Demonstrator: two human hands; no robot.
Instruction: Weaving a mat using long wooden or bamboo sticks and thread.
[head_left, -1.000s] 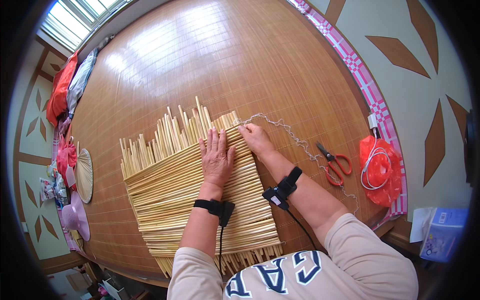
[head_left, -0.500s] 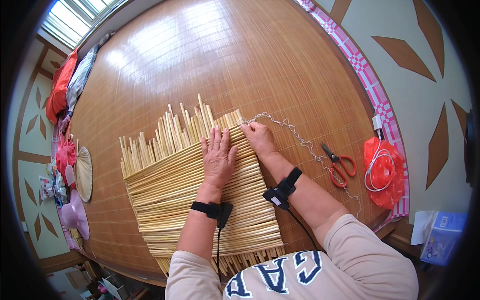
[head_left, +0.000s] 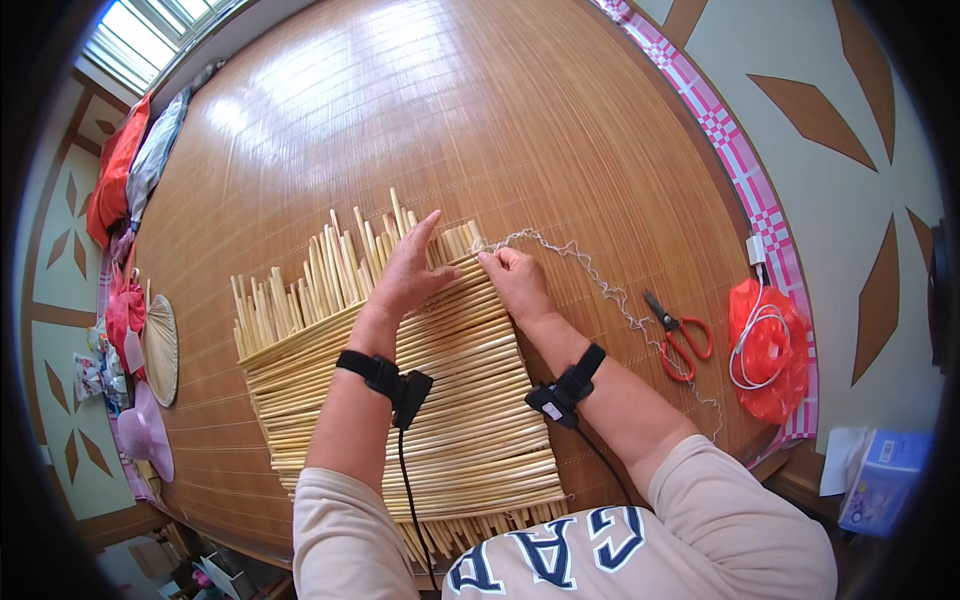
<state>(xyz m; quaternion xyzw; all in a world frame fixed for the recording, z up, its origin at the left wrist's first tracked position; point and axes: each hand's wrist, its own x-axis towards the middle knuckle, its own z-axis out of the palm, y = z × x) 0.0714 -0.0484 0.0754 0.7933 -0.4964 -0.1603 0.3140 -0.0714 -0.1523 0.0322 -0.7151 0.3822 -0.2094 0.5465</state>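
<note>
Pinching at the top right corner of the stick mat (head_left: 475, 400), our right hand (head_left: 518, 288) has its fingers close together. They seem to have hold of the thin white string (head_left: 606, 292), but the spot is too small for us to be sure. Perhaps we pinch there because the string meets the sticks there, and a tight hold stops it slipping. Our left hand (head_left: 403, 277) is wide open over the top part of the stick mat, thumb spread away, with nothing in its grip. We cannot tell if it touches the sticks. The stick mat lies flat in front of us on the big brown mat (head_left: 600, 180), so both hands can get to its top edge. Other sticks (head_left: 335, 268) run crossways and poke out at the top. The string wiggles off right, down by the red-handled scissors (head_left: 668, 322). These lie near our right arm, maybe for easy reach. A red bag (head_left: 772, 400) sits farther right, out of the way.
</note>
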